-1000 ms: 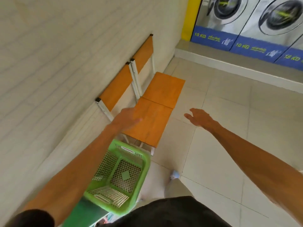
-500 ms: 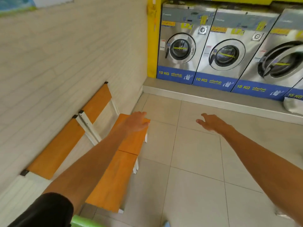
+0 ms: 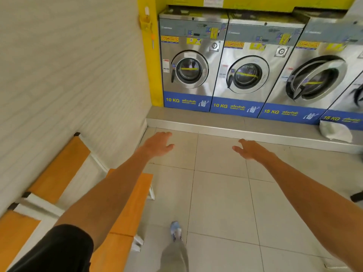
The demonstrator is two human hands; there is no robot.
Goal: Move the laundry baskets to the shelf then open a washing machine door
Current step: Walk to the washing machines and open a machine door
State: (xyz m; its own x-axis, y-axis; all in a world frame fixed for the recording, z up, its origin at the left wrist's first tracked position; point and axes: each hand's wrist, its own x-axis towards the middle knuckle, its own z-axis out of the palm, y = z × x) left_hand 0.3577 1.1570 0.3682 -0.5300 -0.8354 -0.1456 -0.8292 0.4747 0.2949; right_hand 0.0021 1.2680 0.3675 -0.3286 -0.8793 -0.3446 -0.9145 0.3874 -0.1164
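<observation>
Facing a tiled floor [image 3: 220,203] that lies open ahead of me, I have free room from my feet to the raised grey step [image 3: 245,124] carrying the row of washers. On my left the pale wall [image 3: 59,75] runs along to a yellow corner post [image 3: 151,55], and orange folding seats [image 3: 125,209] stand against that wall, their front edge just beside my left forearm. The leftmost washing machine [image 3: 188,61], marked 10 KG, stands next to the post with its round door [image 3: 189,69] flat and closed, the dark handle on the door's left edge. A second 10 KG machine [image 3: 249,67] touches it on the right, door also closed. The third, marked 15 KG [image 3: 322,75], has its door [image 3: 316,77] tilted ajar. A white bag [image 3: 335,131] sits on the step at the far right. No laundry basket shows in this view. My left hand [image 3: 157,147] hovers above the floor near the step's left end, grip apart and holding nothing. My right hand [image 3: 249,150] hovers well apart from it, fingers spread, grip apart and empty too. My shoe [image 3: 175,230] is planted on the tile just right of the seats.
</observation>
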